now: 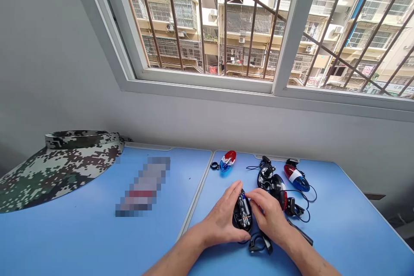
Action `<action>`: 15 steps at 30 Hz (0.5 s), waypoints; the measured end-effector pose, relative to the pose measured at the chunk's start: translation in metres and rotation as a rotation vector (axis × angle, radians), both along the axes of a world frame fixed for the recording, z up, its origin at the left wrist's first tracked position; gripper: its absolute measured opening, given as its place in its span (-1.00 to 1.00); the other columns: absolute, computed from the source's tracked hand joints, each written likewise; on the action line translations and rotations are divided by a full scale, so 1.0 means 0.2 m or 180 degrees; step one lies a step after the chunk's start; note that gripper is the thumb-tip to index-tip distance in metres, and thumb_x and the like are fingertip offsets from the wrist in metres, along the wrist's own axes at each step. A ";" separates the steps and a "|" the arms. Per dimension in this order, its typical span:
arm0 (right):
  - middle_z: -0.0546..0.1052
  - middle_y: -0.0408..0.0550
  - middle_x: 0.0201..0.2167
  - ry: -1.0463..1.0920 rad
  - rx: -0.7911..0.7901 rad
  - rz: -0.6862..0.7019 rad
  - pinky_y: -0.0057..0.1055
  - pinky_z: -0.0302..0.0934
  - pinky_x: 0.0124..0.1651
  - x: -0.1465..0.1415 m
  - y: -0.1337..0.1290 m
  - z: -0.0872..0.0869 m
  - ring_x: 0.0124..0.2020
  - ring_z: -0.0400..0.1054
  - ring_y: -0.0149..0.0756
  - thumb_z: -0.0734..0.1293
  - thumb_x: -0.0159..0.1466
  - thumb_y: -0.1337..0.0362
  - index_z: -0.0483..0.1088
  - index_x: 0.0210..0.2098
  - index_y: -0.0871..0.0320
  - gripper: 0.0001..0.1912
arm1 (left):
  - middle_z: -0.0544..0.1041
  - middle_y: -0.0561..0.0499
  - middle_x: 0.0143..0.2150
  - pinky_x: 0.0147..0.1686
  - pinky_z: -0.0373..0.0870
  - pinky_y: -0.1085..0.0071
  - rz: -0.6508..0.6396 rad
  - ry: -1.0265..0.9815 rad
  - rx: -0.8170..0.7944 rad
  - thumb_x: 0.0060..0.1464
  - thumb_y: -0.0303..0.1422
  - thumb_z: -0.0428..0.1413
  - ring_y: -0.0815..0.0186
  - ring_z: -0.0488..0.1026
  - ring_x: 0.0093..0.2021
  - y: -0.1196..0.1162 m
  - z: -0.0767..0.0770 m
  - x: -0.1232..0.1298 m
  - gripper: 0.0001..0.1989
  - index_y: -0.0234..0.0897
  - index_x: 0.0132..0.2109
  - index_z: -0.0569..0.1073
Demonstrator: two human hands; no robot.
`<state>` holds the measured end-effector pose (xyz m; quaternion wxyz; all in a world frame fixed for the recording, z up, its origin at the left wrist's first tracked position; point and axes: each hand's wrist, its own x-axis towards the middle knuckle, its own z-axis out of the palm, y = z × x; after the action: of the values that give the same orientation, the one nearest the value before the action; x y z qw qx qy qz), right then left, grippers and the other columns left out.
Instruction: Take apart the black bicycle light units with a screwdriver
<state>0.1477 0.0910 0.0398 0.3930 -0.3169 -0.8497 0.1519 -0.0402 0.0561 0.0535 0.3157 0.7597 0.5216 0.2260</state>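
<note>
From my station I see the left hand (221, 217) and the right hand (267, 216) working close together over an open black oval housing (242, 212), its circuit board and what look like batteries exposed. The left grip curls around the housing's left side, with the fingers (233, 194) reaching up past its top edge. The right grip comes in from the other side, its fingertips (250, 195) on the housing's upper right. Both grips are closed on it, and neither is spread wide. The housing sits just above or on the blue counter (343, 228); from here I can't tell which. A black bracket (258, 244) lies just below the hands, and a black strap (300, 232) lies near the right wrist. Beyond the right hand, a black shell with red on it (278, 190) sits beside another black shell (265, 175), with a black cable (305, 208) trailing around them. Farther back are a red, white and blue light (296, 177) and a smaller red, white and blue light (228, 160). On the counter's left panel sit a camouflage visor (61, 168) and a pixelated object (144, 187), both well apart from the hands, below a barred window (207, 26).
</note>
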 end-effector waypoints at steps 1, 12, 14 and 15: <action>0.54 0.04 -0.22 0.0012 0.0044 0.0010 -0.35 0.39 -0.22 0.00 0.00 0.00 -0.24 0.45 -0.25 0.14 0.31 0.45 0.43 -0.08 0.14 -0.69 | -0.15 -0.31 0.44 0.34 -0.07 -0.02 0.0006 -0.0010 -0.0007 -0.32 -0.30 0.37 -0.13 -0.18 0.41 0.00 0.00 0.00 0.19 -0.38 0.39 -0.10; 0.51 0.02 -0.27 0.0082 0.0337 -0.0115 -0.36 0.36 -0.26 -0.01 0.00 -0.02 -0.28 0.40 -0.26 0.13 0.27 0.51 0.44 -0.09 0.12 -0.65 | -0.13 -0.33 0.43 0.33 -0.07 -0.02 -0.0015 -0.0044 0.0031 -0.29 -0.31 0.34 -0.15 -0.16 0.40 0.00 -0.01 0.01 0.16 -0.38 0.39 -0.09; 0.49 0.00 -0.29 0.0178 0.0350 -0.0137 -0.38 0.34 -0.26 -0.02 0.01 -0.02 -0.29 0.38 -0.27 0.12 0.24 0.54 0.44 -0.13 0.12 -0.63 | -0.12 -0.33 0.43 0.33 -0.06 -0.04 -0.0016 -0.0061 0.0084 -0.30 -0.32 0.33 -0.16 -0.15 0.40 0.01 -0.02 0.01 0.15 -0.37 0.38 -0.09; 0.48 -0.01 -0.30 0.0200 0.0370 -0.0152 -0.38 0.34 -0.26 -0.03 0.02 -0.02 -0.29 0.37 -0.27 0.11 0.22 0.56 0.44 -0.14 0.12 -0.61 | -0.11 -0.33 0.43 0.33 -0.06 -0.04 -0.0021 -0.0072 0.0103 -0.30 -0.32 0.33 -0.17 -0.15 0.40 0.01 -0.03 0.01 0.15 -0.37 0.38 -0.09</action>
<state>0.1420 0.0940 0.0351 0.4408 -0.3088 -0.8365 0.1027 -0.0391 0.0580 0.0473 0.3100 0.7639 0.5117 0.2420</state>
